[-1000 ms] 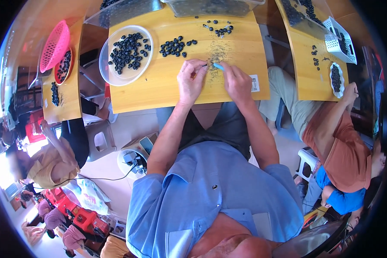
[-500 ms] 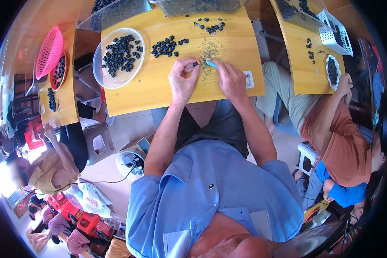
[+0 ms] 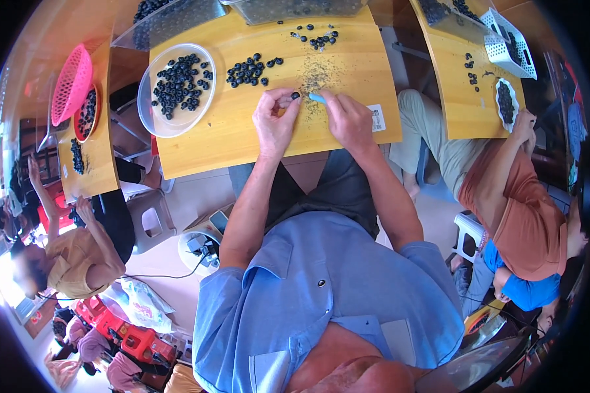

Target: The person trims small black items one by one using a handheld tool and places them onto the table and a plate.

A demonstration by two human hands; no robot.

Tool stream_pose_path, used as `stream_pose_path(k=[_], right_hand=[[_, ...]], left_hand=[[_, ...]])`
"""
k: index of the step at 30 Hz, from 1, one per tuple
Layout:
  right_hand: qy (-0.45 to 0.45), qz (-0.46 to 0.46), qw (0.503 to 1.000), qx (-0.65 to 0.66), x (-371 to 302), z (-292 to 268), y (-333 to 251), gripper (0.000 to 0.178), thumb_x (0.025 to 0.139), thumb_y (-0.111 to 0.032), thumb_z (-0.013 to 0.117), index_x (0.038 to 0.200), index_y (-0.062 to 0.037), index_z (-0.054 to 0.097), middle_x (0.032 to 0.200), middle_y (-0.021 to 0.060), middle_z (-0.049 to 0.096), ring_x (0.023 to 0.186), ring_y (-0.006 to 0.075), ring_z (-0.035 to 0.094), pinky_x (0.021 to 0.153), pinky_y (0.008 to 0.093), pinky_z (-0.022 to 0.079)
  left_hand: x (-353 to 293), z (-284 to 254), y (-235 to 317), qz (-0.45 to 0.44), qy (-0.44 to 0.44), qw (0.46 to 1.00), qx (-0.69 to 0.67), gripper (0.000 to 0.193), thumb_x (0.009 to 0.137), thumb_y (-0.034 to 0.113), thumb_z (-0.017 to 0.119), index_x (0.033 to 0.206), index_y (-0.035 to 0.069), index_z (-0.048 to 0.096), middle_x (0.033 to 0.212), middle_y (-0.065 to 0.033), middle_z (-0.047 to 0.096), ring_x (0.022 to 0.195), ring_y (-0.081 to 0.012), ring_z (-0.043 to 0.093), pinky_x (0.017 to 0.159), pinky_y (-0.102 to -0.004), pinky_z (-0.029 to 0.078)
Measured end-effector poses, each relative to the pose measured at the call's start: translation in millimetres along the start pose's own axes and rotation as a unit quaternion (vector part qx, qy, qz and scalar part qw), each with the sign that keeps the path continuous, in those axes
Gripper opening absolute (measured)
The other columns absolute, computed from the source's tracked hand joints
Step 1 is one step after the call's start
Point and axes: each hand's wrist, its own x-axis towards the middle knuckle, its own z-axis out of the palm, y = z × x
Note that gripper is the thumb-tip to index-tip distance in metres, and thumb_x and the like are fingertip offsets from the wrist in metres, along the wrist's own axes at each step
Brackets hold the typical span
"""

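Observation:
Over the front part of the wooden table, my left hand [image 3: 274, 124] pinches a small round black part [image 3: 295, 95] between thumb and fingertips. Close by on the right, my right hand [image 3: 349, 120] is closed around a small light-blue tool [image 3: 316, 98], whose end points at the black part. The tool's tip is too small to make out. Dark crumbs [image 3: 318, 75] are scattered on the wood just beyond both hands. A loose group of similar black parts [image 3: 248, 71] lies beyond my left hand, several of them showing a hole in the middle.
A round translucent tub [image 3: 207, 106] of black parts stands at the left. More black parts [image 3: 320, 42] lie at the far side, before clear bins [image 3: 295, 9]. A white label [image 3: 377, 118] is near the right edge. Co-workers sit at tables [image 3: 462, 111] on either side.
Both hands stay nearly in place; the black part and the blue tool have shifted slightly. At the left, a co-worker's arm has come up.

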Motion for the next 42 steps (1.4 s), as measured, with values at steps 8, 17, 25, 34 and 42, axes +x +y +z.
stream_pose_path(k=[8,17,25,34,42], right_hand=[[0.017,-0.026,1.0,-0.003,-1.9,1.5,-0.6,0.033,0.083,-0.006,0.071,0.116,-0.0081,0.073,0.074,0.0038,0.06,0.066,0.0205,0.066,0.057,0.0359,0.053],[0.018,-0.03,0.999,0.002,-2.3,0.4,-1.4,0.032,0.083,-0.005,0.07,0.114,-0.0076,0.074,0.073,0.0038,0.059,0.065,0.0197,0.066,0.056,0.0352,0.054],[-0.027,0.01,0.999,-0.034,-2.0,-0.7,1.0,0.035,0.082,-0.007,0.07,0.117,-0.0076,0.073,0.076,0.004,0.061,0.068,0.02,0.067,0.058,0.0359,0.054],[0.038,-0.025,0.999,0.01,0.1,2.9,-1.8,0.037,0.08,-0.004,0.07,0.116,-0.0056,0.073,0.078,0.0059,0.063,0.068,0.0234,0.068,0.059,0.0368,0.054],[0.0,-0.001,1.0,0.007,-5.2,-0.6,1.7,0.03,0.089,-0.002,0.071,0.119,-0.0054,0.074,0.08,0.0088,0.066,0.068,0.0277,0.067,0.06,0.0402,0.053]], left_hand=[[-3.6,2.6,6.8,0.03,-0.025,0.998,0.058,0.032,0.089,-0.006,0.079,0.117,-0.001,0.066,0.102,-0.0085,0.072,0.091,-0.0118,0.07,0.082,-0.0257,0.057],[-5.0,2.7,4.7,0.061,-0.026,0.993,0.097,0.033,0.087,-0.005,0.08,0.117,0.0,0.067,0.099,-0.0085,0.072,0.091,-0.0126,0.071,0.081,-0.0265,0.058],[-8.2,0.7,4.2,0.066,-0.039,0.987,0.145,0.031,0.087,-0.006,0.08,0.114,0.0,0.067,0.101,-0.0097,0.072,0.092,-0.0127,0.071,0.084,-0.0265,0.059],[-1.7,-2.3,15.3,0.128,0.009,0.982,0.142,0.026,0.081,-0.008,0.08,0.102,0.003,0.069,0.096,-0.0104,0.071,0.081,-0.0198,0.069,0.074,-0.0317,0.056],[23.6,-68.8,39.3,0.223,0.118,0.932,0.26,0.022,0.081,-0.009,0.079,0.098,0.004,0.072,0.097,-0.0101,0.072,0.083,-0.0217,0.068,0.077,-0.0331,0.056]])
